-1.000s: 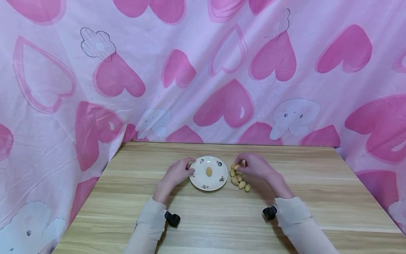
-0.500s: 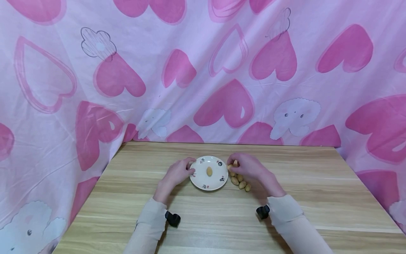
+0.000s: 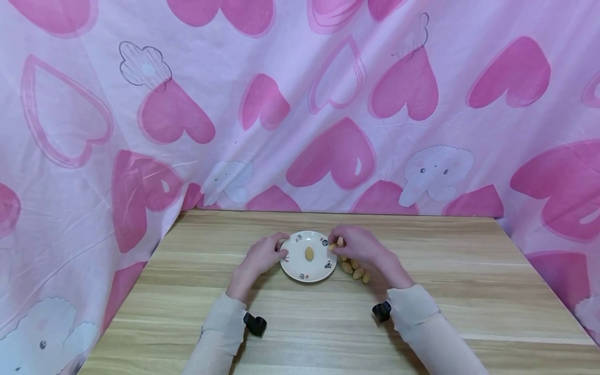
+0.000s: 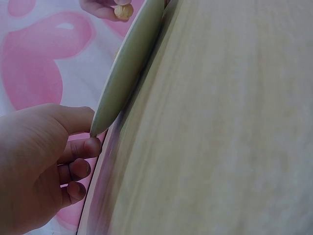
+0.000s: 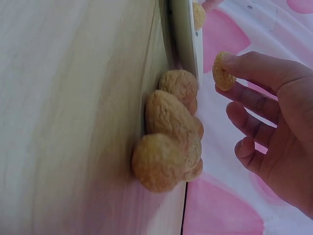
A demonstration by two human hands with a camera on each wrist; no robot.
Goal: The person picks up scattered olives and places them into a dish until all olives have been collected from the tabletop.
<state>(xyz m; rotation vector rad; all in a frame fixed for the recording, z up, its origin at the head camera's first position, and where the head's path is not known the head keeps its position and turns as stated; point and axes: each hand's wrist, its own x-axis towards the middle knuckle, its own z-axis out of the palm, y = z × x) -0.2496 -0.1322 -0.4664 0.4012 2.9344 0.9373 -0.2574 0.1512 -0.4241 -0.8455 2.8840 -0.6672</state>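
A pink-hearted cloth (image 3: 330,151) hangs beyond the far edge of my desk (image 3: 304,328) and along both sides. My plate (image 3: 296,263) lies near that far edge, a little closer to the far left corner than to the far right one. It looks stiff, glazed and breakable to me, with enough weight to lie steady; being smooth, it ought to be held by the rim, with the thumb and a finger on its two faces.

That is how my left hand (image 3: 262,254) has it, pinching the rim on the side towards the desk's left edge, the remaining fingers loosely bent. My right hand (image 3: 363,246) is at the opposite rim, thumb and forefinger pinching one nut (image 5: 224,71) clear of the plate, the others curled and holding nothing.

The heap (image 5: 168,117), wrinkled tan nuts, sits on the desk just beside the plate, towards the right edge, below my right hand. That hand covers part of it from above, so I can't give a fair count. Smallest is the lone nut (image 3: 309,253) in the middle of the plate. I'd judge each one light, hard and inclined to roll, though the rough skin should grip well; best taken across its narrow waist with two fingertips.
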